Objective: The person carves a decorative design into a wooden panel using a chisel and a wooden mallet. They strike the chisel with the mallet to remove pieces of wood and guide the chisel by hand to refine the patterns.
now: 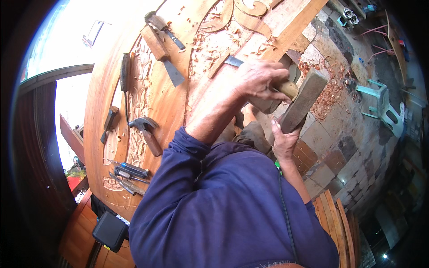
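My left hand (263, 82) is closed around a pale wooden-handled tool (289, 90). Most of that tool is hidden, so its working end cannot be made out. Lower and to the right, my right hand (286, 142) grips the bottom of a long grey-brown rectangular block (304, 100), like a sharpening stone, and holds it tilted upward. The tool's handle end meets or nearly meets the block's side. Just beyond my left wrist a flat chisel (233, 61) lies on the carved wooden panel (170, 102), its blade partly behind the hand.
On the panel lie another chisel (172, 71), a brush-ended tool (157, 21), a claw hammer (149, 137), a long dark-handled tool (125, 73) and several small carving tools (129, 171). Wood shavings (328, 87) litter the tiled floor. A pale green plastic stool (384, 107) stands right.
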The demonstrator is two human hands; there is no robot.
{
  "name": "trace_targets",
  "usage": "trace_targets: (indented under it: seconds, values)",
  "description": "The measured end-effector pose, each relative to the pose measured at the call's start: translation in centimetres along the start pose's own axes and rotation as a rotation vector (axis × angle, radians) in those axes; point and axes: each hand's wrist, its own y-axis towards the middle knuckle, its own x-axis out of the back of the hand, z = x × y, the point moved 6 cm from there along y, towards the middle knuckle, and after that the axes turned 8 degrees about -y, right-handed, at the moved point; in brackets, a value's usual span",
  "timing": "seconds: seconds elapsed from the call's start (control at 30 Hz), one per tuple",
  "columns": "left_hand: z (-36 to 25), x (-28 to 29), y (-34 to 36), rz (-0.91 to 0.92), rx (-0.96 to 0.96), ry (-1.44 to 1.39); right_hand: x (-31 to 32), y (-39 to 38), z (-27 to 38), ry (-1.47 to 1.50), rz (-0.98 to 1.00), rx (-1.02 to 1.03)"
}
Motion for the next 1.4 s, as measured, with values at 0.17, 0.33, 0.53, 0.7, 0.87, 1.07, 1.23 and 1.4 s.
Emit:
trace_targets:
  seconds: [0.17, 0.33, 0.53, 0.7, 0.87, 1.07, 1.23, 1.4]
  values:
    - [0.7, 0.1, -0.4, -0.023, 0.005, 0.053, 2.4, 0.5, 0.3, 0.233, -0.164, -0.13]
    - [0.1, 0.0, -0.2, -0.031, -0.034, 0.133, 0.2, 0.1, -0.8, 0.083, -0.073, -0.042]
    - [0.6, 0.2, -0.2, -0.028, 0.003, 0.151, 1.5, -0.3, -1.1, 0.327, -0.176, -0.143]
    - [1.6, 0.4, -0.4, -0.034, -0.01, 0.117, -0.4, 1.0, 0.4, 0.08, -0.048, 0.013]
    - [1.4, 1.0, -0.3, -0.059, -0.028, 0.164, -0.6, -0.2, 0.2, 0.39, -0.173, -0.116]
    - [-0.4, 5.2, -0.3, -0.467, -0.045, 0.161, 0.8, 2.3, 1.3, 0.237, 0.023, -0.055]
    - [-2.6, 0.1, -0.9, -0.146, -0.291, -0.028, 5.1, 0.7, 0.2, 0.284, -0.146, -0.045]
    - [-2.0, -2.2, -1.7, 0.06, 0.061, 0.105, 6.3, -0.3, 0.2, 0.226, -0.198, -0.072]
